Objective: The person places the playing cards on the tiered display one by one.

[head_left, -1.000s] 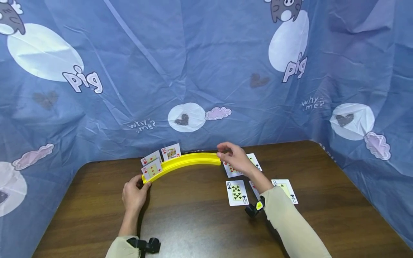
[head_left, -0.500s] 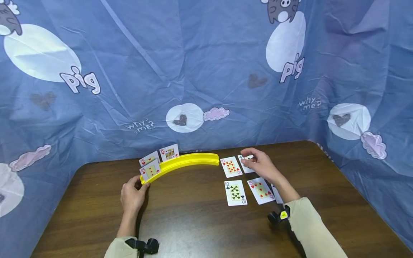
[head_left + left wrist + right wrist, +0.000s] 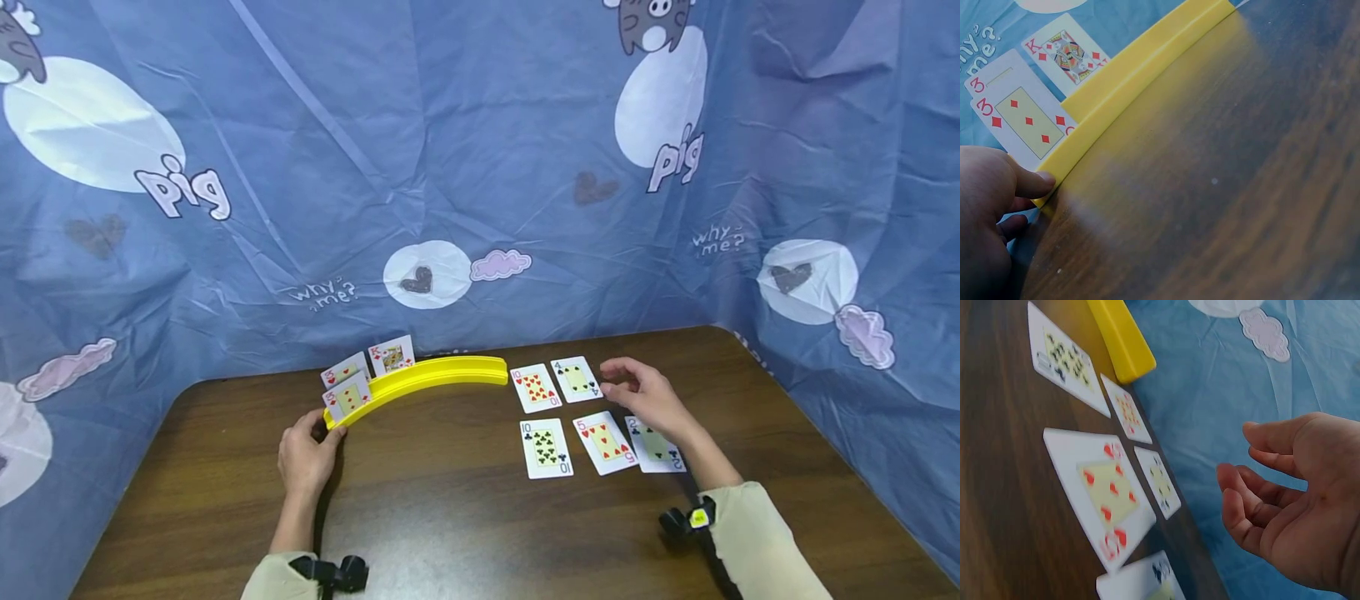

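Observation:
My left hand (image 3: 306, 460) pinches the left end of a curved yellow card holder (image 3: 450, 372), thumb on its front side. In the left wrist view a three of diamonds (image 3: 1030, 122) stands in the front slot, mostly covering another red three (image 3: 975, 81). A king of diamonds (image 3: 1067, 51) is in the slot behind. My right hand (image 3: 651, 403) hovers with loosely curved fingers and holds nothing, as the right wrist view confirms. Its fingertips are beside a black four (image 3: 576, 379), which lies face up on the table.
Also face up on the brown table (image 3: 450, 525) are a ten of hearts (image 3: 536, 388), a ten of clubs (image 3: 547, 448), a five of hearts (image 3: 604, 443) and a black two (image 3: 654, 448), partly under the right forearm. A blue printed cloth (image 3: 300, 167) hangs behind.
My right hand has moved rightward from the card holder's right end, passing over the cards and uncovering the ten of hearts and the four. The left hand keeps its hold on the holder.

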### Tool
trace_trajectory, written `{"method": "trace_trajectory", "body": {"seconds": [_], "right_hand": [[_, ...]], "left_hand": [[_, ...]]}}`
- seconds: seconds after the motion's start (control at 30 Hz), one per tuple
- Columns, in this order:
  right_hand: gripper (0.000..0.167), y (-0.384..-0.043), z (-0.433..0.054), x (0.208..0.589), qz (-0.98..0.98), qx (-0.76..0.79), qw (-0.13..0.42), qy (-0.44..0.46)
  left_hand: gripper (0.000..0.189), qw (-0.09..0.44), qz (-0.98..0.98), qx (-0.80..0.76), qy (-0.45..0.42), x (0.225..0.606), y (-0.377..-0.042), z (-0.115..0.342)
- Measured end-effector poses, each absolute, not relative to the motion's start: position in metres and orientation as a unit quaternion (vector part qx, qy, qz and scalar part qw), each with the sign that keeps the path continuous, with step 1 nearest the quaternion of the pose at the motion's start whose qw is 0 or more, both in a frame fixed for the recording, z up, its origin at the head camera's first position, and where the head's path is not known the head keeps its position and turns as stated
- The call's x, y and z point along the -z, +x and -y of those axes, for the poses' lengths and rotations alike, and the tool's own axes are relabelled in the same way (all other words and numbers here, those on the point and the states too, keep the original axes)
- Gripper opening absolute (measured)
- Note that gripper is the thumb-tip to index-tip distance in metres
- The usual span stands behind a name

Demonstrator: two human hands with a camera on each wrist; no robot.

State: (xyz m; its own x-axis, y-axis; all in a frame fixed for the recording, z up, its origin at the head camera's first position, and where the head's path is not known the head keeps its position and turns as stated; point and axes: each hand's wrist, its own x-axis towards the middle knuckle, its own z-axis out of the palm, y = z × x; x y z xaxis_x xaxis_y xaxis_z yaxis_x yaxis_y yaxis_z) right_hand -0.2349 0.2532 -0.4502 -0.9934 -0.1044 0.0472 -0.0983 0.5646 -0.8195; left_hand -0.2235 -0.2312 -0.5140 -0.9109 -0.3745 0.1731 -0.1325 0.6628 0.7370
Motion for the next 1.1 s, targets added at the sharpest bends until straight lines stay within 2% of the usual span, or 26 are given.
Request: {"method": "trace_trajectory", "body": {"seconds": [0.77,1.1], "right_hand": [[0.039,-0.200,-0.305,0.473,-0.931,0.362,-0.022,-0.035],[0.046,-0.190,-0.312,0.482,-0.949,0.314,-0.018,-0.026]], "left_hand": [[0.036,0.155,0.897,0.390,0.140,0.514,-0.224,0.231],[0.035,0.164,0.897,0.386,0.138,0.514,-0.223,0.231]]}}
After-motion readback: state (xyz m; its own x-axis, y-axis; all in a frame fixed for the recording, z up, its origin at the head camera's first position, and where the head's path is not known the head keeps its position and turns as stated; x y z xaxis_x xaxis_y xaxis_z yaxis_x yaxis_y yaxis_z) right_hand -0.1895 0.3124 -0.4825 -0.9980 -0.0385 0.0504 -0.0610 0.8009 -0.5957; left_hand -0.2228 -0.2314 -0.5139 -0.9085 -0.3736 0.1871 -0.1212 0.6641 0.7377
